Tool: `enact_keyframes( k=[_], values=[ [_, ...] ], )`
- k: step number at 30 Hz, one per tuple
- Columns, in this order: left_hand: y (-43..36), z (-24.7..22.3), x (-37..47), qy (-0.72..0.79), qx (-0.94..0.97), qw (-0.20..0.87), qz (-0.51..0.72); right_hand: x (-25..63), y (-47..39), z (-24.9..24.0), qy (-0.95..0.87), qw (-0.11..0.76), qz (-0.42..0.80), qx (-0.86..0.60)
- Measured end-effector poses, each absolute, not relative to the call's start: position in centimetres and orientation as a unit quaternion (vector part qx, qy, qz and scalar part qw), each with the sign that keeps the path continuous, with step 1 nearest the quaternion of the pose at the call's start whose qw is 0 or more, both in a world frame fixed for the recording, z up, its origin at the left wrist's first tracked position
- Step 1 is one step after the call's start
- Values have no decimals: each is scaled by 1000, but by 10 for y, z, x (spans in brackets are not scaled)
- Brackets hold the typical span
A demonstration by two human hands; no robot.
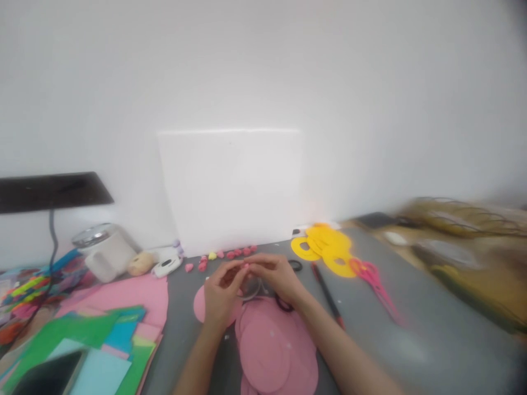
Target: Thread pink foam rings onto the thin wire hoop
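Note:
My left hand (222,293) and my right hand (280,278) meet fingertip to fingertip, pinching a small pink piece (247,266) whose exact kind is too blurred to make out. Just behind the fingers, a row of small pink pieces (236,253) and a yellow one (212,255) lies on the grey table. Below my hands is a pile of pink paper circles (265,351), with another pink circle (199,305) partly hidden by my left hand. A pale ring-shaped thing (252,295) shows between my wrists. Dark loops (284,305) sit partly under my right hand.
Yellow paper rings (329,244), pink scissors (376,285) and a dark pencil-like stick (328,295) lie to the right. Coloured paper sheets (74,334), a white mug (102,260) and a white gadget (167,265) are on the left. A white board (234,189) leans against the wall.

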State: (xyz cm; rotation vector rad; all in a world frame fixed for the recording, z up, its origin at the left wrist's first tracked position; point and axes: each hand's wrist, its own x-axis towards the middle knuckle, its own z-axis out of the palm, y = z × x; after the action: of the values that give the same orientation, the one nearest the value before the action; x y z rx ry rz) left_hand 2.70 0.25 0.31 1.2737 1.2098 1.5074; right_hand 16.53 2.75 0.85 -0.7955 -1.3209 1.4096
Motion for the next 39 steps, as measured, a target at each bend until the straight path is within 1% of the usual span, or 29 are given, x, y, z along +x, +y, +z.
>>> enact_keyframes(
  k=[4, 7, 13, 17, 19, 23, 29, 39],
  values=[
    [2, 3, 24, 486, 518, 400, 579, 165, 29, 7, -511, 528, 601, -315],
    [3, 1, 22, 480, 507, 417, 582, 165, 28, 8, -508, 527, 604, -315],
    [5, -1, 22, 441, 463, 485, 597, 166, 26, 12, -528, 513, 606, -302],
    [5, 0, 20, 428, 439, 547, 570, 167, 27, 12, -533, 509, 618, -274],
    [5, 0, 19, 417, 437, 558, 568, 167, 27, 11, -530, 513, 615, -281],
    [5, 0, 21, 407, 441, 548, 583, 167, 28, 9, -523, 522, 602, -303],
    [5, 0, 20, 427, 464, 517, 579, 164, 27, 7, -507, 526, 615, -296],
    [7, -6, 20, 465, 486, 425, 606, 165, 28, 8, -580, 506, 532, -353]
  ],
)
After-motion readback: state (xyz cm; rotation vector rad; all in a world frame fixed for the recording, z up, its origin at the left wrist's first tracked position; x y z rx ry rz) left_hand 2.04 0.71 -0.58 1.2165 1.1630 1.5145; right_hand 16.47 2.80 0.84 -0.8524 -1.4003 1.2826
